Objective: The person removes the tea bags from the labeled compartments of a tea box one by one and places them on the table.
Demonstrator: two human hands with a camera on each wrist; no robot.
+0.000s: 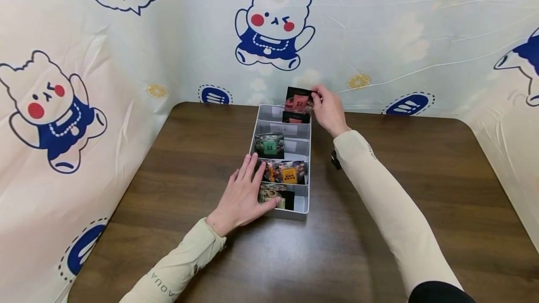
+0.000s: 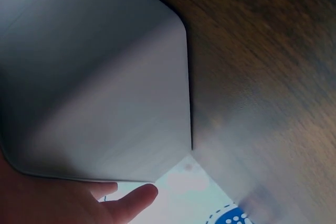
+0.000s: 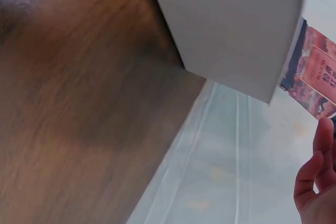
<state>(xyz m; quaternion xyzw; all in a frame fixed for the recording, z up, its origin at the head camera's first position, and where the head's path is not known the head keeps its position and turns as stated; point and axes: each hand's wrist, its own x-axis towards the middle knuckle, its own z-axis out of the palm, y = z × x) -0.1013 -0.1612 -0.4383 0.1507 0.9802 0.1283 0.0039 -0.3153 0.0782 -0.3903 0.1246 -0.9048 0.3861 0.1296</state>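
My right hand point(image 1: 330, 111) pinches a black-and-red sachet point(image 1: 299, 101) by its right edge, above the far end of a grey divided box point(image 1: 309, 202). Just below it, another red-and-black sachet point(image 1: 295, 118) sits in the farthest compartment. In the right wrist view the held sachet point(image 3: 319, 71) shows beside the box's outer wall. My left hand point(image 1: 241, 198) rests over the box's near left rim, fingers extended and thumb across the front compartment. Near those fingers are green sachets point(image 1: 269, 146), orange-labelled sachets point(image 1: 289, 174) and a yellow-green sachet point(image 1: 287, 200), partly covered by the thumb.
The box stands lengthwise on a dark wooden table point(image 1: 379, 228), its far end close to the back edge. A pale printed curtain point(image 1: 358, 18) with bear drawings hangs behind the table and along its sides. Small white labels point(image 1: 290, 130) line the compartments.
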